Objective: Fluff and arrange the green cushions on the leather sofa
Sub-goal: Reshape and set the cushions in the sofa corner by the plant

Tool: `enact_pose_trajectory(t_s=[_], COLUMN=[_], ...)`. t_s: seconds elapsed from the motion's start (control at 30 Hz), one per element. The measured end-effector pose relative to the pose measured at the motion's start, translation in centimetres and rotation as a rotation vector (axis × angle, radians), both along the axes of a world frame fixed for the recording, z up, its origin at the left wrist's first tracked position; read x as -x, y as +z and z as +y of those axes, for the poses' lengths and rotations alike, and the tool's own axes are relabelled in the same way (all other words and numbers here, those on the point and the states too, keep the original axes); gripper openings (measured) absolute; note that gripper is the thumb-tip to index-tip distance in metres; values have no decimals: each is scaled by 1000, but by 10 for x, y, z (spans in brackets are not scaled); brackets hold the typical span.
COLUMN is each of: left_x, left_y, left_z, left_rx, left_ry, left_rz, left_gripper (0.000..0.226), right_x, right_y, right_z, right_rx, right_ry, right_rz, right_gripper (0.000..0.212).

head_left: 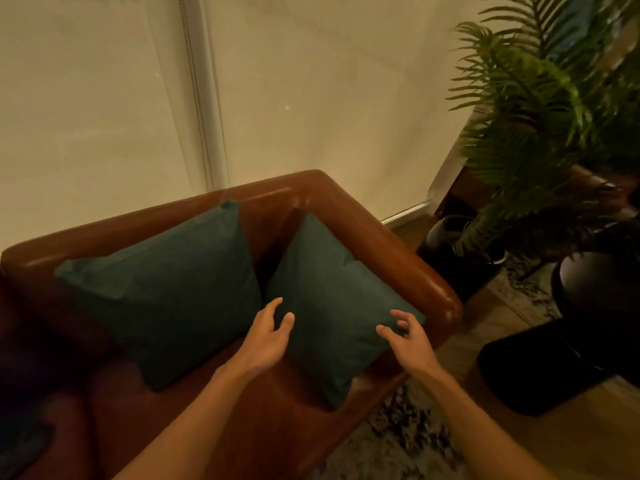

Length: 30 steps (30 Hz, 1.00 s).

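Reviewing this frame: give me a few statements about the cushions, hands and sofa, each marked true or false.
1. Two green cushions, the left cushion and the right cushion, sit on the sofa. True.
2. Both hands grip the left cushion. False: the left hand and right hand are at the right cushion, fingers loose, gripping nothing.
3. The right cushion leans against the armrest. True.
4. The sofa is grey fabric. False: it is brown leather.
5. A leafy plant stands beyond the armrest. True.
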State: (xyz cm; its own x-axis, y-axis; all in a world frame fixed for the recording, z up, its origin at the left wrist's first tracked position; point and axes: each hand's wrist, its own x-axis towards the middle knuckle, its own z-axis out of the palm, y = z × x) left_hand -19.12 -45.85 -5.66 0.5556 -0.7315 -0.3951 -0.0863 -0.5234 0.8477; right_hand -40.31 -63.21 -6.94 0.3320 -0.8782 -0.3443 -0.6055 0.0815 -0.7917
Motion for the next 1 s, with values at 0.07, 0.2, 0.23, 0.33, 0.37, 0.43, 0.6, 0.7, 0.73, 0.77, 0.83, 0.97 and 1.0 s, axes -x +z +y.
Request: enact_pose_trajectory(t_s=[0.07, 0.2, 0.23, 0.33, 0.37, 0.43, 0.6, 0.7, 0.73, 0.77, 0.83, 0.97, 1.0], left_x=[-4, -9, -9, -9, -9, -8, 0, 3, 5, 7, 14, 25, 26], left_y=[-8, -21, -23, -29, -30, -32, -31, -27, -26, -24, -20, -7, -3], left_z=[-20, -58, -65, -82, -87, -99, -128, -143, -148, -153, -163, -185, -190], left_rx=[-19, -38, -45, -63, -71, -90, -90, -96, -100, -109, -131, -155, -160], left_ry=[-4, -22, -28, -83, -110, -156, -285, -330, -346, -366, -417, -537, -567], left_rz=[15, 20, 15, -11, -23, -54, -212, -290, -314, -330, -366, -531, -579], left_gripper=[58, 57, 57, 59, 60, 62, 66, 70, 72, 74, 79, 90, 95], right_x=[-3, -5, -5, 1, 3, 7, 16, 19, 18, 16, 10, -12, -19], right_y=[-5, -21, -24, -36, -42, -55, -84, -90, -88, -85, -75, -41, -32], right_z=[-21, -61, -69, -85, -88, -97, -119, -126, -126, -126, -126, -127, -127], right_rx=[30, 64, 59, -5, -41, -104, -275, -251, -238, -221, -176, -122, -119], right_ry=[-9, -62, -69, -67, -62, -95, -411, -424, -416, -406, -375, -317, -296], right_rz=[68, 215, 257, 332, 321, 250, -50, -59, -66, -68, -84, -251, -296], right_gripper=[51, 61, 62, 71, 74, 80, 88, 66, 58, 53, 48, 45, 43])
